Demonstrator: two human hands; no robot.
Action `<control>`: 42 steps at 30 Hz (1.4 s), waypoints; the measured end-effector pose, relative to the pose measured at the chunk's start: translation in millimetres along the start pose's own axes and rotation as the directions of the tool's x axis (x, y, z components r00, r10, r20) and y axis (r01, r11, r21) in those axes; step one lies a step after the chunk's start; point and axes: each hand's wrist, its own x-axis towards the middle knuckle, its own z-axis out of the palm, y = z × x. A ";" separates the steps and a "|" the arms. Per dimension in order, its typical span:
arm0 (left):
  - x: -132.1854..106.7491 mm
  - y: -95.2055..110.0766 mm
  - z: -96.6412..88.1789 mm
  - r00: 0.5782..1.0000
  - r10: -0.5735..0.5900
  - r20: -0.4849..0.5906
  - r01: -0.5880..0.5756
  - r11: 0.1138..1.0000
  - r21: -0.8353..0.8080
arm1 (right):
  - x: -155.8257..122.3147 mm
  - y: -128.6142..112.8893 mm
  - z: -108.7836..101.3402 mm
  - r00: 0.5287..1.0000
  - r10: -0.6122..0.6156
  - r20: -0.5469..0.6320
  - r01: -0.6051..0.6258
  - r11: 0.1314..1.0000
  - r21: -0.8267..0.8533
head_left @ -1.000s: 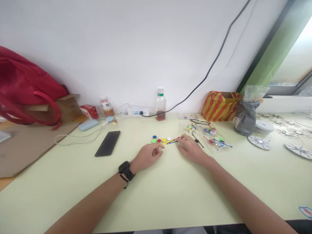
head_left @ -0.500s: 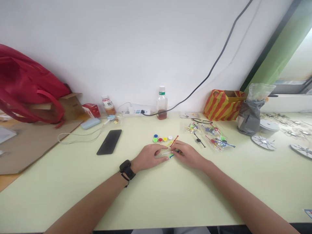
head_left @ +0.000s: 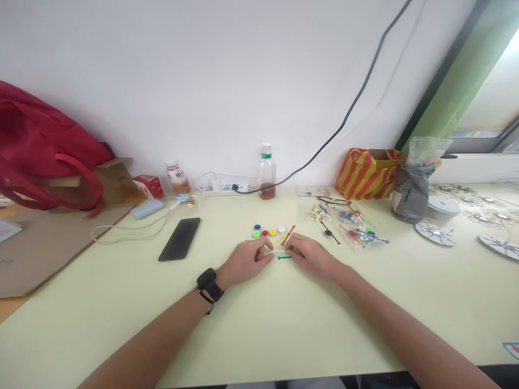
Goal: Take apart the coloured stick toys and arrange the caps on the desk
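Note:
My left hand (head_left: 249, 260) rests on the table with thumb and index finger apart and nothing visible between them. Facing it, my right hand (head_left: 311, 256) has its fingers closed at the end of a thin white plastic arrow (head_left: 279, 250); its fingertips partly hide the grip. A blue arrow (head_left: 284, 257) lies just below, with a bit of green beside it. Beyond the fingertips are a red arrow (head_left: 288, 235) and a yellow one (head_left: 278, 241). Small round pieces sit behind my hands, among them a blue (head_left: 257, 227), a red (head_left: 265, 233) and a white piece (head_left: 281, 230).
A black phone (head_left: 179, 239) lies left of my hands. To the right are a black arrow spinner (head_left: 328, 233) and clear bags of coloured parts (head_left: 363, 235). A bottle (head_left: 266, 172) stands by the wall near a power strip (head_left: 227, 186). Round discs (head_left: 434, 234) lie farther right.
My left hand has drawn slightly left, away from the right fingertips. The arrows now lie more in the open, and the blue one shows more of its length.

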 end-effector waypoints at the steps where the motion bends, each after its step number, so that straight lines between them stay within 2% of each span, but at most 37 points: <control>1: -0.3 1.3 -0.6 1.000 0.007 0.002 -0.007 1.000 -0.005 | 0.4 1.8 0.0 1.000 -0.005 -0.014 0.005 1.000 -0.027; 5: -1.6 6.2 -3.9 0.999 0.047 0.021 -0.047 0.999 -0.009 | 2.0 6.2 -1.6 0.992 0.004 -0.129 -0.019 0.993 -0.119; 8: -2.3 6.1 -4.4 0.995 0.087 0.038 -0.088 0.996 0.020 | 0.6 2.3 -6.2 0.984 0.054 -0.171 -0.066 0.996 -0.063; 12: -1.1 0.7 -1.2 0.991 0.134 0.015 -0.134 0.990 0.037 | -4.4 -10.6 -10.8 0.994 0.079 -0.074 -0.076 0.996 0.036; 15: 1.4 -3.6 0.5 0.987 0.141 -0.083 -0.139 0.990 0.019 | -6.7 -19.3 -7.7 0.999 0.033 0.017 -0.034 0.998 0.046; 18: 2.9 -7.1 0.3 0.976 0.166 -0.143 -0.159 0.986 0.059 | -6.3 -21.5 -0.9 0.999 -0.028 0.046 0.025 0.997 0.069; 20: 2.6 -9.4 0.4 0.980 0.168 -0.109 -0.156 0.982 0.106 | -5.0 -18.5 3.2 0.998 -0.052 0.020 0.050 0.995 0.082; 24: 0.8 -12.5 2.2 0.996 0.092 -0.018 -0.088 0.981 0.175 | -0.7 -5.8 7.4 0.997 -0.061 -0.053 0.064 0.996 0.066; 29: -0.7 -10.0 2.8 0.998 0.047 -0.030 -0.039 0.968 0.249 | 4.9 7.4 9.4 0.992 -0.068 -0.103 0.071 0.997 0.025; 33: -2.1 -8.2 3.1 0.998 0.052 -0.032 -0.038 0.940 0.339 | 5.2 5.4 9.2 0.997 -0.038 -0.061 0.042 0.997 0.069; 36: -3.3 -8.2 3.8 0.998 0.067 -0.016 -0.056 0.926 0.373 | 2.9 -3.2 7.0 0.998 -0.062 -0.010 0.063 0.991 0.115; 39: -3.7 -7.2 3.6 0.998 0.066 -0.009 -0.059 0.933 0.356 | 0.4 -12.9 4.7 0.996 -0.074 0.039 0.067 0.982 0.176; 42: -2.5 -5.4 2.7 0.990 0.139 -0.027 -0.125 0.950 0.285 | -2.0 -22.0 4.3 0.993 -0.075 0.087 0.049 0.960 0.274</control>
